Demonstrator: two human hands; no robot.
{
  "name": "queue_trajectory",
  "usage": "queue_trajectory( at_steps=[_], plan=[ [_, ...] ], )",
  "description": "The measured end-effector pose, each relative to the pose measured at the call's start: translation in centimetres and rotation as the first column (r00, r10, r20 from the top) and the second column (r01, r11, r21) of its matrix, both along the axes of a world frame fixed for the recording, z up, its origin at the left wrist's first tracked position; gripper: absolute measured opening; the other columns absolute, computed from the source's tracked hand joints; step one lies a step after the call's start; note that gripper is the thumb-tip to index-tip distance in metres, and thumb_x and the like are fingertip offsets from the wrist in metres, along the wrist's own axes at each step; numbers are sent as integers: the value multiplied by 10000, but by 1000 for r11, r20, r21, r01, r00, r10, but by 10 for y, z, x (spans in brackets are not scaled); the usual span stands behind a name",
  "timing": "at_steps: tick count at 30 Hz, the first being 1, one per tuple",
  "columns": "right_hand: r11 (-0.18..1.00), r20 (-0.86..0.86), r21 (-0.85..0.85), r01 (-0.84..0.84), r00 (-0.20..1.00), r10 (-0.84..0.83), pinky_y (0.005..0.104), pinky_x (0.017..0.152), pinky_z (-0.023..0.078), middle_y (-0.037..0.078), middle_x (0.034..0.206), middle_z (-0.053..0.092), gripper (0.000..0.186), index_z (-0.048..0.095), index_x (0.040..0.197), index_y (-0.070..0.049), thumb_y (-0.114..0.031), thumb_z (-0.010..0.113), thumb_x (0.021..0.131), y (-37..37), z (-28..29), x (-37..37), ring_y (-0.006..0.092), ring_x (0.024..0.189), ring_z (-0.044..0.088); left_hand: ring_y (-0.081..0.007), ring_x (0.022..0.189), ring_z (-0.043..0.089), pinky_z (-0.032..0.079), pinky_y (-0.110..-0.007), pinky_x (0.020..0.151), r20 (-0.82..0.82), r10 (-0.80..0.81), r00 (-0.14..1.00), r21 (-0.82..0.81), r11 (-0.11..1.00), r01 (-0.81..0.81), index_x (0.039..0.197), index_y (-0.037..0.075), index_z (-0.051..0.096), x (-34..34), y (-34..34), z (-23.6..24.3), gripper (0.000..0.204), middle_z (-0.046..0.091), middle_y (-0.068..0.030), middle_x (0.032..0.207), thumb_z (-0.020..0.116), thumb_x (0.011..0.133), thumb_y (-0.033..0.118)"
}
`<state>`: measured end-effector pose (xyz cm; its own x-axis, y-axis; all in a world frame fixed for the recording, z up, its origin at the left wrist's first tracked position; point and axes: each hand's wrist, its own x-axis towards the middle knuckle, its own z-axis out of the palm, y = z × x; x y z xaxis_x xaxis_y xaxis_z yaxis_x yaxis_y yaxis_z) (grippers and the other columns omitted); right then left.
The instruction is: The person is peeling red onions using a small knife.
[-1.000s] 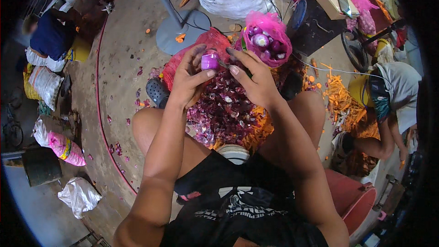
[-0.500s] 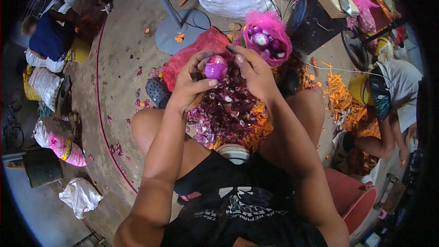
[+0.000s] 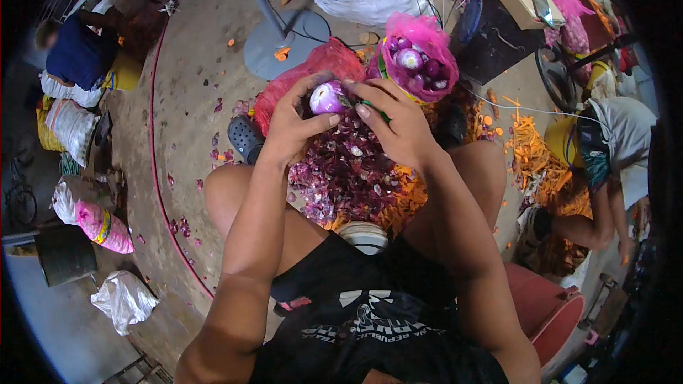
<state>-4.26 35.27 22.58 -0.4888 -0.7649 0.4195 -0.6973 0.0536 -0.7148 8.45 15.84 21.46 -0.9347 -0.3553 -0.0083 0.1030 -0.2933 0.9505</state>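
A red onion [image 3: 326,99], partly peeled to shiny purple and white, sits in my left hand [image 3: 293,128], whose fingers and thumb close round it. My right hand [image 3: 403,125] is closed beside it, fingertips at the onion's right side. Between those fingers shows a bit of a small green-handled tool [image 3: 368,104]; its working end is hidden. Beneath both hands lies a heap of dark red onion skins [image 3: 348,163], with orange peelings [image 3: 409,199] along its edge. Just beyond my right hand stands a pink mesh bag [image 3: 437,28] of peeled onions.
A red net sack [image 3: 313,64] lies beyond my left hand, near a pole's round grey base [image 3: 260,57]. A black bin [image 3: 494,46] stands at far right, a red bucket [image 3: 548,313] at near right. Co-workers sit left [image 3: 78,53] and right [image 3: 619,142].
The onion has turned in my left hand, now showing a whitish end. My right hand has drawn closer to it, fingers more curled, and the green part of the tool has come into sight.
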Motion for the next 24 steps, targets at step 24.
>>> queue_trajectory(
  at_steps=[24],
  plan=[
    [976, 194, 219, -1, 980, -42, 454, 934, 544, 196, 1158, 706, 361, 669, 1414, -170, -225, 593, 1065, -2, 6, 5, 402, 1069, 682, -216, 1208, 658, 567, -367, 1037, 132, 82, 988, 30, 996, -87, 1473, -28, 523, -3, 6, -7, 771, 653, -109, 1324, 879, 789, -51]
  ],
)
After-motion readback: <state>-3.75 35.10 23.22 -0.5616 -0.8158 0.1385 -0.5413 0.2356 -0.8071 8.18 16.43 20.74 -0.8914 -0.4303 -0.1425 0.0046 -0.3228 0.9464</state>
